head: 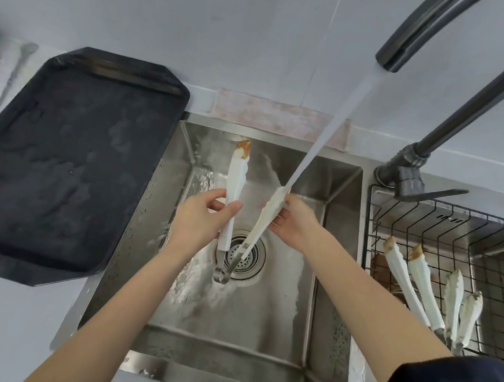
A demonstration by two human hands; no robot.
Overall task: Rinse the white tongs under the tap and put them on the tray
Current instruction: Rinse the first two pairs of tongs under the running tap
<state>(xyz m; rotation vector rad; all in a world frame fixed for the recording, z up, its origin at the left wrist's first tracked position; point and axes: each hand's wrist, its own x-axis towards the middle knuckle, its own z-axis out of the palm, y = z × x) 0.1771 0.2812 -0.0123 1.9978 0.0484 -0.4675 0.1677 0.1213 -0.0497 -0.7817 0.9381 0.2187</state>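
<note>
Over the steel sink [328, 302] I hold a pair of white tongs [236, 181], spread in a V with the metal hinge low over the drain [248, 254]. My left hand [198, 218] grips the left arm, whose tip carries a brown stain. My right hand [293, 222] grips the right arm, and the water stream [330, 127] from the dark tap [410, 37] lands on that arm's tip. The black tray [60, 160] lies on the counter left of the sink, wet and bare.
A wire rack [493, 282] in the right basin holds two more pairs of white tongs [409, 275], some with brown tips. The tap's base and lever [411, 176] stand between the basins. A pinkish cloth [275, 115] lies behind the sink.
</note>
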